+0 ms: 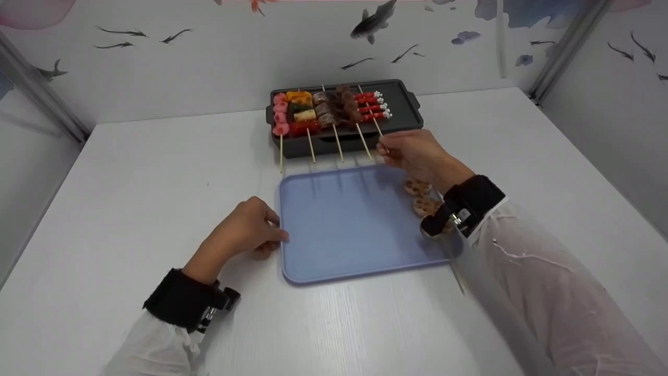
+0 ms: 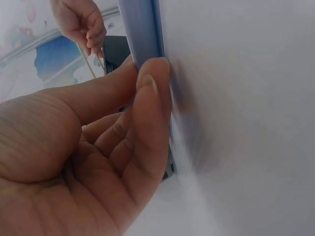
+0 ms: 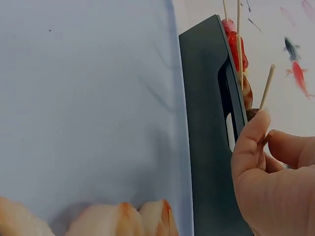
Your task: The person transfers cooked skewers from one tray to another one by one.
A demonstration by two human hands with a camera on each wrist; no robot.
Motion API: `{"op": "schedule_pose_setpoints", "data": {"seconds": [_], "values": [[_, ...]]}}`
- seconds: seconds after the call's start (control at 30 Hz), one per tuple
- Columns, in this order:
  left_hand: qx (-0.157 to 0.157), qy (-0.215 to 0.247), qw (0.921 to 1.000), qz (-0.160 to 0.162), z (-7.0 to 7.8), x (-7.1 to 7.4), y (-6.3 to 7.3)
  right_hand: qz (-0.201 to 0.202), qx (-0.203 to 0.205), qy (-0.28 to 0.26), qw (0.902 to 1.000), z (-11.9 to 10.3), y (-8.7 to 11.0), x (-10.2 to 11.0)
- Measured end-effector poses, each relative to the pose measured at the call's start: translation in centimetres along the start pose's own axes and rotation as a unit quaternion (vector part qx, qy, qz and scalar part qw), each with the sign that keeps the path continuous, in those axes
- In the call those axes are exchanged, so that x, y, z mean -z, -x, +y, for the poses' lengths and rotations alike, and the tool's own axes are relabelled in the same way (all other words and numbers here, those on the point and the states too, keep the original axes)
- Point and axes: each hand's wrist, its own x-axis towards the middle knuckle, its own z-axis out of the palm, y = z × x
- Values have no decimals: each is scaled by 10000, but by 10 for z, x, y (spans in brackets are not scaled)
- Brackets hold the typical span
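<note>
My left hand (image 1: 245, 227) pinches the left rim of a blue tray (image 1: 344, 224) between thumb and fingers; the left wrist view shows the tray edge (image 2: 140, 29) in that grip. Over the front side of a dark grill pan (image 1: 406, 107), my right hand (image 1: 412, 151) pinches the stick of the rightmost skewer (image 1: 371, 109), which carries red pieces with white tips. This skewer's food still lies over the pan. A lotus root skewer (image 1: 417, 186) lies along the tray's right side, partly hidden by my right wrist.
Left of the held skewer, the pan bears a brown meat skewer (image 1: 348, 104), a grey-brown skewer (image 1: 326, 112), a mixed vegetable skewer (image 1: 300, 112) and a pink skewer (image 1: 281, 115). Their sticks jut over the front rim. A patterned wall (image 1: 235, 62) stands behind the white table (image 1: 156, 172).
</note>
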Motion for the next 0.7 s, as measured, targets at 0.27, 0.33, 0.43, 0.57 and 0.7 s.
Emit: {"op": "schedule_pose_setpoints", "data": {"seconds": [0.27, 0.33, 0.43, 0.57, 0.7], "values": [[41, 45, 10000, 6, 0, 0, 1, 219, -119, -222, 9994, -2, -1, 2], [28, 38, 10000, 15, 1, 0, 1, 239, -115, -257, 9993, -3, 0, 4], [23, 74, 10000, 16, 1, 1, 1, 259, -111, -345, 9990, -6, 1, 5], [4, 106, 9999, 16, 0, 1, 1, 191, -138, -455, 9987, -12, 6, 7], [-7, 84, 10000, 15, 0, 1, 0, 129, -136, -519, 9985, -17, 15, 10]]}}
